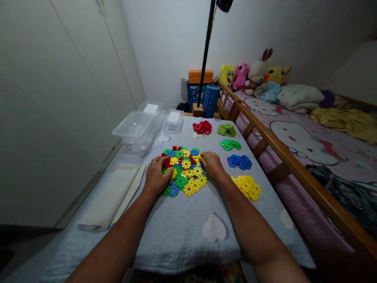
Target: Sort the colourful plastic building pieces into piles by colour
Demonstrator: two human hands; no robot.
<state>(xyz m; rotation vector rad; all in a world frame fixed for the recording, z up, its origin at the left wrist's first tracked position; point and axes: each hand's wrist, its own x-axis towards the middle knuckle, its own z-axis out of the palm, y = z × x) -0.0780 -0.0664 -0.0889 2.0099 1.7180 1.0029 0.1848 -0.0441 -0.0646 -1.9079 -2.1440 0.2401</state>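
A mixed pile of plastic snowflake discs in yellow, green and blue, with red connector pieces among them, lies in the middle of the cloth-covered table. At its left edge rests my left hand, thumb apart from the fingers, touching the discs. My right hand is at the right edge, its fingers curled together on a yellow disc; the fingertips are partly hidden. To the right lie sorted heaps: yellow discs, blue discs, green discs, light green pieces and red pieces.
Clear plastic containers stand at the back left, with a smaller lidded box beside them. A folded beige cloth lies at left. A wooden bed rail borders the table's right side. Behind the table rises a black pole.
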